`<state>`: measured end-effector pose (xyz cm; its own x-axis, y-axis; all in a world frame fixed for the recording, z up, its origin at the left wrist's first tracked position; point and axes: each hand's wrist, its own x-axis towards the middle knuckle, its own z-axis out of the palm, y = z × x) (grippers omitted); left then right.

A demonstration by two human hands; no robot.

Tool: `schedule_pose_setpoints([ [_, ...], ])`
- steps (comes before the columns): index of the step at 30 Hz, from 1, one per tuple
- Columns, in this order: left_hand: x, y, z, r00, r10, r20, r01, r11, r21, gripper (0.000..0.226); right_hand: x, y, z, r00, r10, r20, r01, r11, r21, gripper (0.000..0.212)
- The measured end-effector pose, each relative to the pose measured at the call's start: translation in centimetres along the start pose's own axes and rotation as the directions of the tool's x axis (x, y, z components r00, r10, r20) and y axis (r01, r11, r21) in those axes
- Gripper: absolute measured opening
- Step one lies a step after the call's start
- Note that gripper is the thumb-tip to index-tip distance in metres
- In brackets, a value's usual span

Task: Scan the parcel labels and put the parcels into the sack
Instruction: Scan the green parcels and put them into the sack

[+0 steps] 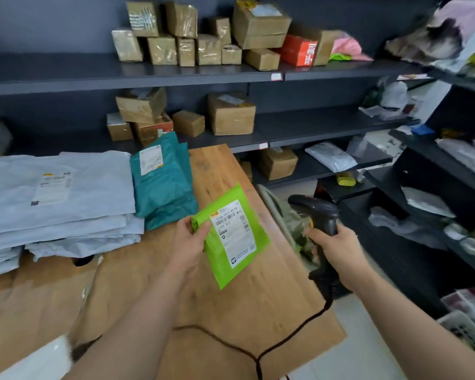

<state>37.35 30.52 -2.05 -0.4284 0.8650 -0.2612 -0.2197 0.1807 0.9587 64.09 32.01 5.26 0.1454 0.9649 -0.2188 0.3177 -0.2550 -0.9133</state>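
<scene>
My left hand (pixel 188 242) pinches the glossy green plastic parcel (pixel 231 237) above the wooden table (pixel 272 305), its white label (pixel 235 233) facing up. My right hand (pixel 337 252) grips the black scanner (pixel 320 215) beside it.

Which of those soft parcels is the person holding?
The bright green one, in the left hand. The teal and pale grey parcels lie stacked on the table.

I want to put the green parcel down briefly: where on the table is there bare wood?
Bare wood lies on the table right of the teal parcels, and nearer, between the grey mailer stack and the right edge, under the held green parcel. The left side is crowded; the scanner cable crosses the near right corner.
</scene>
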Motion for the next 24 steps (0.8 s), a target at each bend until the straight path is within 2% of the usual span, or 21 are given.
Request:
schedule_pose_setpoints([
  [6, 2.3, -1.6, 7.6, 0.998, -0.008, -0.064, 0.006, 1.000, -0.025, 0.043, 6.4, 2.9, -4.5, 0.995, 0.093, 0.030, -0.096, 0.984, 0.151, 0.017],
  [10, 3.2, -3.1, 11.0, 0.994, -0.052, -0.093, 0.051, 0.999, -0.013, 0.025, 9.5, 4.2, -5.0, 0.986, 0.164, 0.040, -0.169, 0.947, 0.272, 0.015],
  [13, 4.0, -3.9, 12.6, 0.993, -0.073, -0.095, 0.073, 0.997, -0.004, 0.026, 11.1, 4.8, -4.9, 0.975, 0.217, 0.046, -0.220, 0.920, 0.325, 0.013],
  [16, 5.7, -4.1, 13.7, 0.993, -0.075, -0.089, 0.078, 0.996, 0.032, 0.039, 12.7, 5.0, -5.5, 0.965, 0.257, 0.043, -0.255, 0.898, 0.359, 0.012],
  [19, 8.3, -4.2, 15.2, 0.996, -0.076, -0.042, 0.080, 0.992, 0.101, 0.065, 14.4, 5.2, -6.5, 0.955, 0.296, 0.028, -0.286, 0.889, 0.357, 0.014],
  [21, 10.2, -4.4, 16.6, 0.997, -0.082, -0.005, 0.082, 0.987, 0.135, 0.071, 15.6, 5.5, -6.8, 0.948, 0.318, 0.024, -0.305, 0.881, 0.362, 0.017],
  [24, 12.5, -4.9, 19.5, 0.995, -0.102, 0.022, 0.096, 0.977, 0.190, 0.050, 17.0, 6.4, -6.5, 0.937, 0.346, 0.044, -0.335, 0.857, 0.392, 0.013],
])
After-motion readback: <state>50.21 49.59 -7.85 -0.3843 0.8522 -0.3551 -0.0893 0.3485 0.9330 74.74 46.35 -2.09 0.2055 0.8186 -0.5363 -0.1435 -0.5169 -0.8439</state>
